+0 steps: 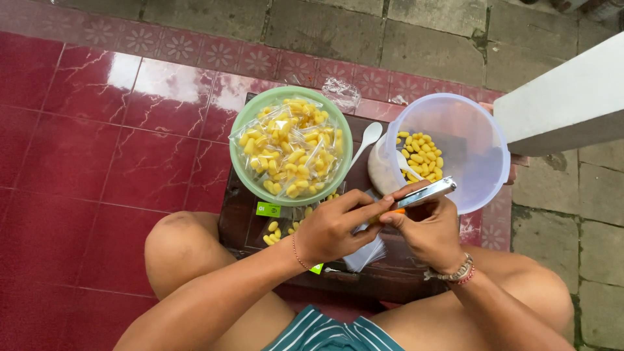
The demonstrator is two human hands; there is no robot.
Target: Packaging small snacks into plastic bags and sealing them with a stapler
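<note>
1. Setting: a glossy red tiled floor (78, 162) with a patterned border, giving way to grey stone paving at the far side; the person sits on it, bare knees to either side of a low dark wooden board (237, 218).
2. Nearest, the left hand (331, 227) and right hand (426, 227) meet over the board. The right hand's fingers are closed around a metal stapler (426, 193), held level; the left hand's fingertips are pressed together beside its mouth, apparently pinching something small, mostly hidden.
3. Beneath the hands lie a stack of thin clear bags (367, 253) and a filled packet (283, 227), within easy reach.
4. Farther, left: a green plastic bowl (244, 123), round, heaped with crinkled clear packets of yellow snacks (289, 149).
5. Farther, right: a translucent plastic tub (484, 140) holding loose yellow pieces (422, 156); a white plastic spoon (367, 140) lies between the two vessels.
</note>
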